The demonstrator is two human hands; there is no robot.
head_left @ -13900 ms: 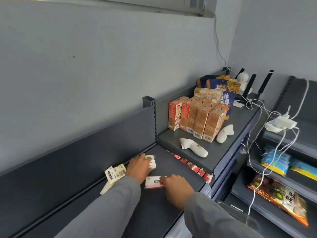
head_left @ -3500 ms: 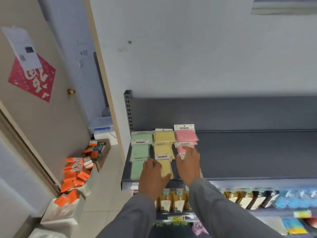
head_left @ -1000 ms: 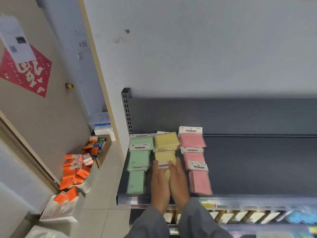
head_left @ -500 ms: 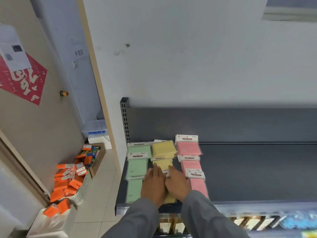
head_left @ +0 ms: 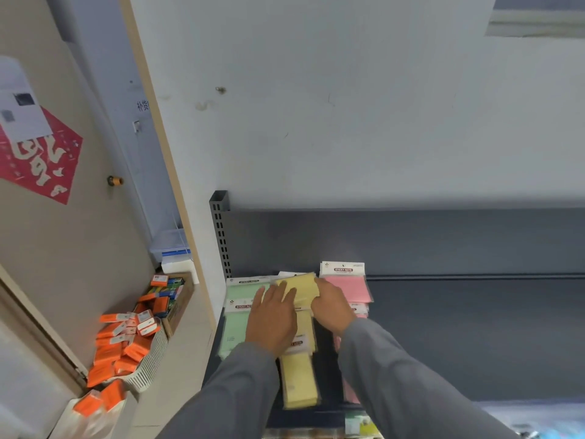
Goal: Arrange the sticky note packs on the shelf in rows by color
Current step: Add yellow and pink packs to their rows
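Both hands have moved up the shelf [head_left: 474, 337] to the back yellow pack [head_left: 300, 288], left hand [head_left: 272, 318] fingers spread, right hand [head_left: 332, 307] fingers curled on its edge, straightening the nearly finished yellow row.

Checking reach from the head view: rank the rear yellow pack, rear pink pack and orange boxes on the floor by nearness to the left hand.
From the left hand:
1. Rear yellow pack, at its fingertips.
2. Rear pink pack, farther right.
3. Orange boxes, far left, on the floor.
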